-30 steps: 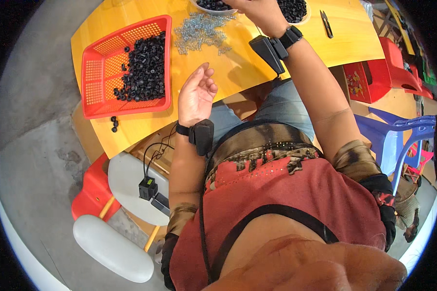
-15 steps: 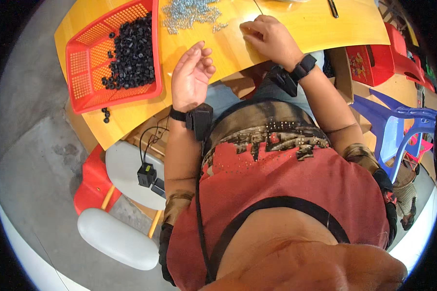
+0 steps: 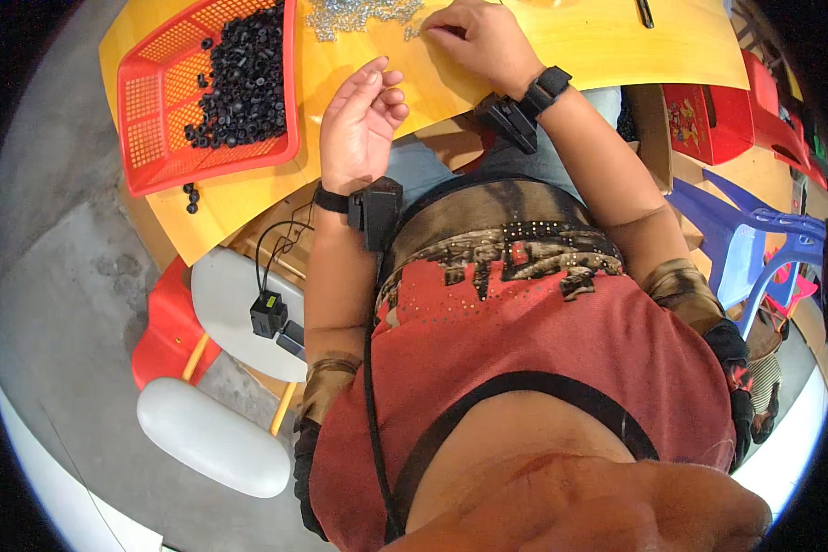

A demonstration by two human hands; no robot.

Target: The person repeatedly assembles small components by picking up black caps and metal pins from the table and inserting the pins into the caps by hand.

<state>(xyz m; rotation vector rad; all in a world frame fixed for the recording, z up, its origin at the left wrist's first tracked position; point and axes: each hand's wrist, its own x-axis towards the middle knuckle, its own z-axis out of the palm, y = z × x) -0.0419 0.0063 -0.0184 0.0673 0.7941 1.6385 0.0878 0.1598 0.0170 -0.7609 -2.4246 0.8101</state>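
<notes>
Your right hand (image 3: 488,41) is at the near right edge of the loose silver pieces (image 3: 359,14), which lie at the far side of the yellow table (image 3: 616,55), so the step in hand looks like picking at these small parts. Its thumb and forefinger reach toward a few strays there; I cannot tell whether you have a piece clamped between them. Your left hand (image 3: 354,129) hangs near the table's near edge, palm turned up and inward, fingers loosely curled and apart from the thumb, with nothing visible in it. To its left, the red basket (image 3: 293,83) holds the black parts (image 3: 244,83), and a few black strays (image 3: 191,198) lie just outside its near side. As I judge it, the next move calls for a fine pinch on a single silver piece, without scattering its neighbours
</notes>
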